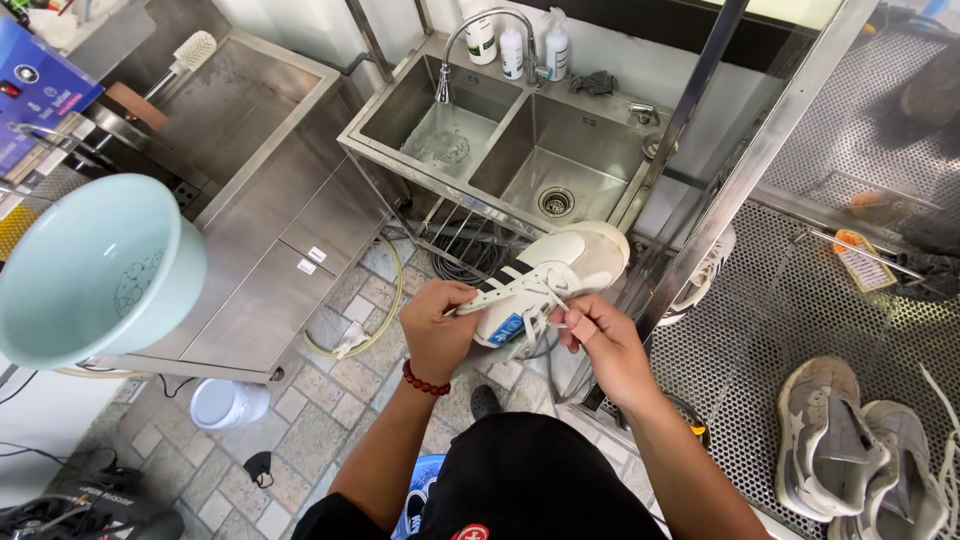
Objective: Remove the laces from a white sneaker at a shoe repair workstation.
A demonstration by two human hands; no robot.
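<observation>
A white sneaker (550, 275) is gripped by the left hand (437, 330), while its laces (530, 322) are pinched by the right hand (600, 340) above the floor (330, 420).

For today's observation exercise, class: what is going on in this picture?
A person stands by a steel double sink and holds a white sneaker in both hands. The left hand grips the shoe's side, while the right hand pinches its white laces with the fingers. A pale blue basin sits at the left, and two worn grey sneakers lie on a perforated metal rack at the right.
</observation>
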